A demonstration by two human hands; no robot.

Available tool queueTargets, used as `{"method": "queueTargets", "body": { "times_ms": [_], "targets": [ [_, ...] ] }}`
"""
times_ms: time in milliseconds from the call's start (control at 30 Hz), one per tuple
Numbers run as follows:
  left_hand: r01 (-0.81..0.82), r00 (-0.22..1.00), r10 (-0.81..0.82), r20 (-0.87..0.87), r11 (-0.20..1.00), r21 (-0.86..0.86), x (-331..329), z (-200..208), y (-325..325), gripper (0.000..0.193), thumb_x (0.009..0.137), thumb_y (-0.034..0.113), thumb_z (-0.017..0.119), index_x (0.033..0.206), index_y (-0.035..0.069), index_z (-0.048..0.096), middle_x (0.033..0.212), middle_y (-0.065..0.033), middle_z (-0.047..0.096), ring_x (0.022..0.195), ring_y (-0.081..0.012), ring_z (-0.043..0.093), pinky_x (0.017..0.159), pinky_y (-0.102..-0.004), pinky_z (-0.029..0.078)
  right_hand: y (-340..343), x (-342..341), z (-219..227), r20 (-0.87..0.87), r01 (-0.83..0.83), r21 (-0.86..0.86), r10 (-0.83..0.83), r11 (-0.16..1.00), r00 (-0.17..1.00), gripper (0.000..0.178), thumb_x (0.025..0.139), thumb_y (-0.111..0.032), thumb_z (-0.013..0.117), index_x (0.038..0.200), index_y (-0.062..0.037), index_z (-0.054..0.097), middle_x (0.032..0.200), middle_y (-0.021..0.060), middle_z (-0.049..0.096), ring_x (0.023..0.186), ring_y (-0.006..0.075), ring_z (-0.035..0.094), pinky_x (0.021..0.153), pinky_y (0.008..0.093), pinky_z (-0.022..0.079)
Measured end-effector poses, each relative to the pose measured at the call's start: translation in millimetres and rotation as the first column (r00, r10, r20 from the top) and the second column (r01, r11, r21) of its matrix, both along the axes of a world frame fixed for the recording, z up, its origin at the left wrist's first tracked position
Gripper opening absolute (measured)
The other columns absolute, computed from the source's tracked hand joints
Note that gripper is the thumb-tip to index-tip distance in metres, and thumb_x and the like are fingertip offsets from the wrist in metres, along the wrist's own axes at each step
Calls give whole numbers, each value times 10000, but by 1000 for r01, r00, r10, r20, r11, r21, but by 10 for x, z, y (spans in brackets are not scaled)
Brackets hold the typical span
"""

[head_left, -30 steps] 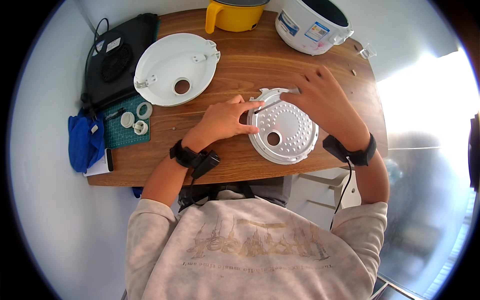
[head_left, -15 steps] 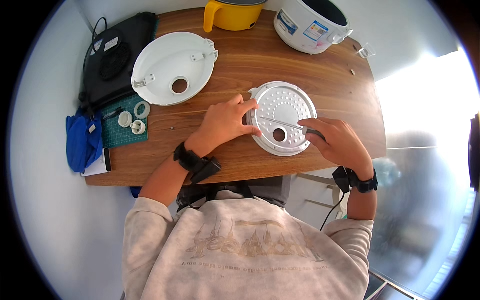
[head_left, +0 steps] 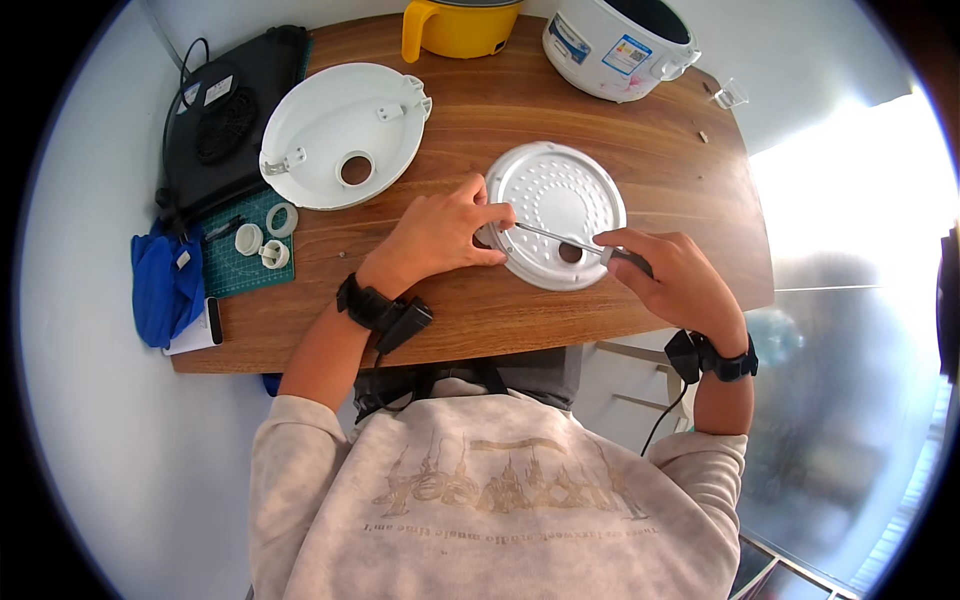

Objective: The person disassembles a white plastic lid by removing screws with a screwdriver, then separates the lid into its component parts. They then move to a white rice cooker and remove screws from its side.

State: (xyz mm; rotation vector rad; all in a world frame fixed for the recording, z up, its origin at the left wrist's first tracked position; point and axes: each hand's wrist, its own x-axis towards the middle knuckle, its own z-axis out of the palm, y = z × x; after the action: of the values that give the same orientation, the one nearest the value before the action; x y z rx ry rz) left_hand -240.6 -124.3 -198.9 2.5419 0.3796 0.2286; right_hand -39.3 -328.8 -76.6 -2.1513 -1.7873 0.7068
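A round silvery inner lid [head_left: 560,208] with dimples and one hole lies before me on the table. My left hand [head_left: 445,232] grips its left rim, index finger on top and thumb lower at the edge. A screwdriver [head_left: 560,236] is held by its dark handle in my right hand [head_left: 682,280]. Its thin metal shaft reaches leftward across the lid, with the tip beside my left index finger. Whether that tip touches the lid or pries at something, I cannot tell.
A white outer cover [head_left: 330,120] lies upside down at left, near a black appliance base [head_left: 215,120]. White plastic rings [head_left: 250,238] rest on a green cutting mat [head_left: 235,278]. Farther back stand a yellow pot [head_left: 465,30] and a white rice cooker body [head_left: 600,60].
The lid has shifted away from me and turned, with its hole now farther right. My left hand has moved slightly left; the screwdriver tip sits a little farther away.
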Motion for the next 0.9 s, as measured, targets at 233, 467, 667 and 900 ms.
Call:
{"method": "queueTargets", "body": {
  "times_ms": [233,467,667,900],
  "targets": [
    [-102,993,105,50,993,-55,-24,-141,66,354,786,415,834,1034,210,686,1011,-31,517,864,-217,638,721,-376,545,13,-55,-21,-43,39,7,-39,999,998,279,957,-76,613,1226,-77,688,753,171,650,606,300,556,633,366,476],
    [-113,989,117,89,992,-51,-50,-198,64,349,795,403,829,1047,207,686,1034,-35,531,877,-232,655,730,-387,554,25,-91,-115,-136,35,11,-33,999,990,301,978,-49,578,1250,-97,697,665,124,592,550,186,498,580,331,456],
    [-128,989,133,68,989,-76,-40,-178,51,345,800,396,827,1034,199,667,1040,-38,545,888,-243,666,742,-391,555,13,-74,-214,-162,32,52,-23,998,987,285,988,-61,574,1240,-94,704,682,126,616,562,182,551,583,329,472],
    [-135,988,140,66,988,-74,-48,-169,44,354,802,387,828,1031,187,645,1046,-39,552,896,-241,670,747,-390,555,45,-95,-197,-137,25,28,-21,999,990,265,989,-69,578,1218,-74,711,678,132,622,552,183,546,580,332,470]
  ]
}}
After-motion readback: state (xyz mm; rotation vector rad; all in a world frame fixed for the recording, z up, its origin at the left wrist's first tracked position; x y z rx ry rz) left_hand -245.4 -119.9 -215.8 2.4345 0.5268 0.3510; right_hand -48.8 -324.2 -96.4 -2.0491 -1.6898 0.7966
